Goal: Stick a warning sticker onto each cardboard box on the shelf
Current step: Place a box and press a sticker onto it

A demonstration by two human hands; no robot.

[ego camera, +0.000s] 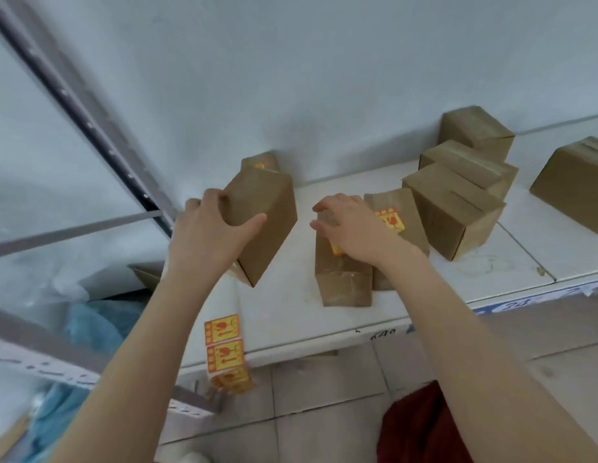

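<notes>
My left hand [212, 225] grips a plain cardboard box [267, 225] at the left of the white shelf [284, 312], tilted up off it. My right hand [352, 227] lies flat on top of a second box [342, 282], pressing on a yellow-orange warning sticker [336, 250] that it mostly covers. Right behind that hand, another box [404, 212] shows its own sticker [391, 220]. A small box [261, 162] with a sticker stands at the wall behind the tilted one. A strip of warning stickers [224, 345] hangs over the shelf's front edge.
Several more taped boxes [454, 208] stand in a row toward the back right, and one [575, 185] sits apart at the far right. A metal shelf upright [90, 111] runs along the left. Tiled floor [324, 412] and a dark red cloth [421, 426] lie below.
</notes>
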